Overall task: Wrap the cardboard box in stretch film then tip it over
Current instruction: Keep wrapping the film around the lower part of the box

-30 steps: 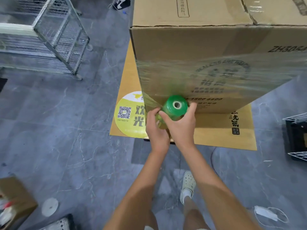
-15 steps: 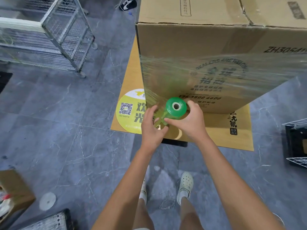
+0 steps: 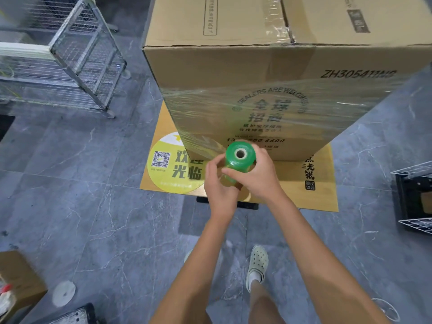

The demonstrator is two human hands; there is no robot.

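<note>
Far left there's a wire cage and a small carton on the floor, neither involved. Moving in, the yellow QR sticker sits on the flat cardboard sheet that the cardboard box stands on. Then the action: the left hand is curled around the lower part of the green film roll, and the right hand is wrapped around it from the other side, thumb across the front, so both are gripping it. The roll is upright, low down by the box's front-left bottom corner, with a sheet of stretch film pulled taut from it to that corner. Compared with a second ago the roll has barely moved against the printing on the front face, but the feet have shuffled (only one shoe is clearly showing now) and the left hand's grip has shifted slightly. My read is they're repositioning to carry the film across this face. The lower half is already banded, the top strip is still bare cardboard, and the box is upright, so tipping is a way off. Black crate on the far right.
</note>
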